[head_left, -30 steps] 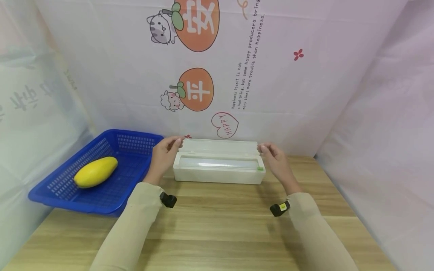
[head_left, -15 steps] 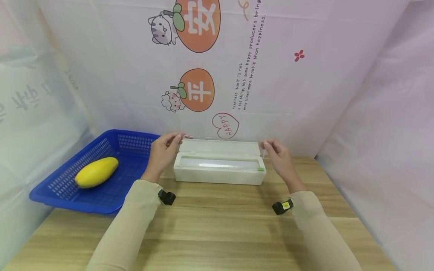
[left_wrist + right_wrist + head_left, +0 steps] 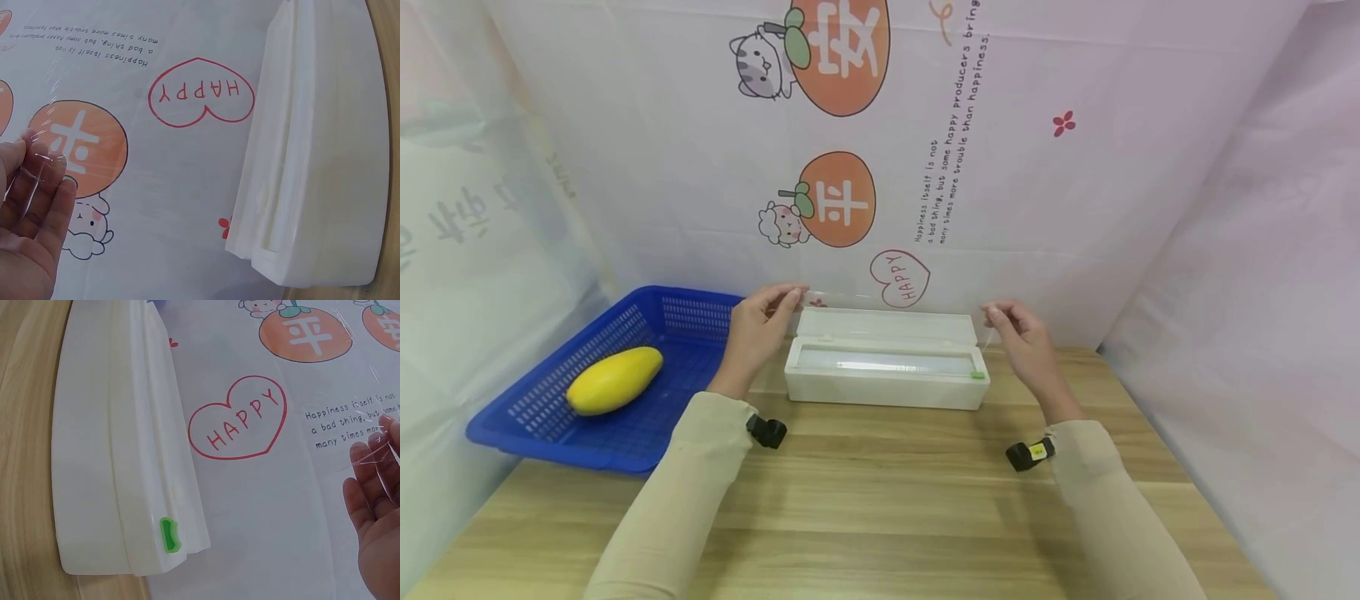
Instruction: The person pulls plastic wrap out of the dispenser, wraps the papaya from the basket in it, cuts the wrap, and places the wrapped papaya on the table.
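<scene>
A white cling film dispenser [image 3: 880, 390] lies lengthwise on the table, its lid [image 3: 886, 325] raised at the back. The film roll shows through the long opening, and a green slider cutter [image 3: 169, 535] sits at the right end. Above the lid, my left hand [image 3: 758, 329] pinches one corner of the clear cling film [image 3: 45, 164] between thumb and fingers. My right hand [image 3: 1022, 342] pinches the other corner. Between them the film's edge runs as a faint line in the head view. Most of the sheet is too transparent to follow.
On the left stands a blue plastic basket [image 3: 557, 454] with a yellow oblong fruit [image 3: 615, 381] in it. A printed white cloth [image 3: 1000, 167] hangs close behind the dispenser, with more sheeting on both sides. The table [image 3: 880, 500] has a wood-grain top.
Both hands have risen above the dispenser's lid and spread slightly apart, drawing the film's edge up with them. The dispenser and the basket have stayed in place.
</scene>
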Motion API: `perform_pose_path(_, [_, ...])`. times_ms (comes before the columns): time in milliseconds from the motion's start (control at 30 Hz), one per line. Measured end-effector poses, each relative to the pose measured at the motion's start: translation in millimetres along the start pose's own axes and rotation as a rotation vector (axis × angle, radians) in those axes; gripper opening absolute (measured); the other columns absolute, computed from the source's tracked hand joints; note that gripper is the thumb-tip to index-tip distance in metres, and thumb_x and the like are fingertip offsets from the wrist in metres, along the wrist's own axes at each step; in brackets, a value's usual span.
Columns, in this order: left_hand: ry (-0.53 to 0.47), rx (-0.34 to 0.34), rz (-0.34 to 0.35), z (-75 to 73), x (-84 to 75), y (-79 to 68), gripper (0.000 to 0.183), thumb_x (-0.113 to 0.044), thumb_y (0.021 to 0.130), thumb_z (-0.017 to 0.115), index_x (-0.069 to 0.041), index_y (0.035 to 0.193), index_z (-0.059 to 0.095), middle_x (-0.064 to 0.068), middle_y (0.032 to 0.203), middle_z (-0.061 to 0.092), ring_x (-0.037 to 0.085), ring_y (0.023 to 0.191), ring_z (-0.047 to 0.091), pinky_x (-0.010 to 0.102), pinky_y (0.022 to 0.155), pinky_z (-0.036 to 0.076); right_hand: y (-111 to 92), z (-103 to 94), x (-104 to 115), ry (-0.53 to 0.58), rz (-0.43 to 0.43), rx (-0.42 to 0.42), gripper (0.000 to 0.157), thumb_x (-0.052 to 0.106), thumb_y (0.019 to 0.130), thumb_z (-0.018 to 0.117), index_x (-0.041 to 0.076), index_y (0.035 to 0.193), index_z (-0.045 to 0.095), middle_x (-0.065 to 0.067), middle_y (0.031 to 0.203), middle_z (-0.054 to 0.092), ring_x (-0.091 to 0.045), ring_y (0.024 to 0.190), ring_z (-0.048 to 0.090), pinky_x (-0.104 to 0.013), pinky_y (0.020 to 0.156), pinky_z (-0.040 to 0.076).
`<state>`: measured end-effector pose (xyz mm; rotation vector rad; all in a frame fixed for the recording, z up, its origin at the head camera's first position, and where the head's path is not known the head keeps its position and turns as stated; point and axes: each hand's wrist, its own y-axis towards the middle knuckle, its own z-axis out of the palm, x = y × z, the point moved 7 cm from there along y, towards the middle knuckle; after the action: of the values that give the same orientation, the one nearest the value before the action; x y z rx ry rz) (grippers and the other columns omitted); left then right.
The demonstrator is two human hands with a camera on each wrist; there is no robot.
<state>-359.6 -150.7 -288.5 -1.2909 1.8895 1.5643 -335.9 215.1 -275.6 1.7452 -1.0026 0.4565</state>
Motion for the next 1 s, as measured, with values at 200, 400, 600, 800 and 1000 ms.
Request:
perform_pose_path(200, [-0.005,-0.009,-0.012,-3.0,-1.5,1.2,0.030,-0.033,0.104,0.057,-0.013,0.119,0.074,0.005,0.105,0.072,0.017,0.095,0.069,0.023,0.072,0.052,1,-2.5,5,-0.010,-0.011,-0.003,0.026,0.010,0.107,0.047,-0.009,0.119,0.061,-0.016,0.107,0.064,-0.023,0.099,0.061,-0.017,0.085,0.048])
perform_pose_path(400, [-0.015,-0.014,-0.036,-6.1,-6.1,0.5,0.033,-0.040,0.103,0.056,-0.018,0.119,0.074,0.005,0.105,0.072,0.016,0.097,0.068,0.026,0.071,0.052,2,-4.8,11,-0.005,-0.039,-0.016,0.026,0.009,0.107,0.047,-0.011,0.118,0.060,-0.016,0.108,0.063,-0.028,0.100,0.060,-0.017,0.087,0.048])
perform_pose_path(600, [-0.042,-0.018,-0.063,-9.2,-12.2,0.7,0.034,-0.044,0.101,0.057,-0.021,0.119,0.074,-0.001,0.106,0.072,0.015,0.099,0.067,0.028,0.073,0.051,4,-7.7,18,-0.020,-0.051,-0.033,0.026,0.009,0.107,0.047,-0.012,0.116,0.060,-0.016,0.110,0.064,-0.026,0.100,0.061,-0.018,0.089,0.048])
perform_pose_path(800, [-0.066,-0.009,-0.046,-12.2,-20.5,4.4,0.035,-0.044,0.101,0.057,-0.019,0.119,0.073,-0.001,0.106,0.072,0.013,0.099,0.066,0.028,0.072,0.050,6,-12.2,26,-0.036,-0.043,-0.045,0.028,0.013,0.107,0.047,-0.009,0.119,0.060,-0.011,0.107,0.063,-0.012,0.098,0.059,-0.019,0.088,0.048])
perform_pose_path(1000, [-0.042,-0.021,0.045,-17.4,-33.0,9.3,0.031,-0.032,0.104,0.057,-0.011,0.120,0.073,0.006,0.105,0.073,0.015,0.096,0.069,0.022,0.074,0.051,9,-15.8,31,-0.048,-0.081,-0.056,0.028,0.011,0.107,0.047,-0.012,0.118,0.059,-0.008,0.107,0.064,-0.009,0.098,0.060,-0.018,0.088,0.048])
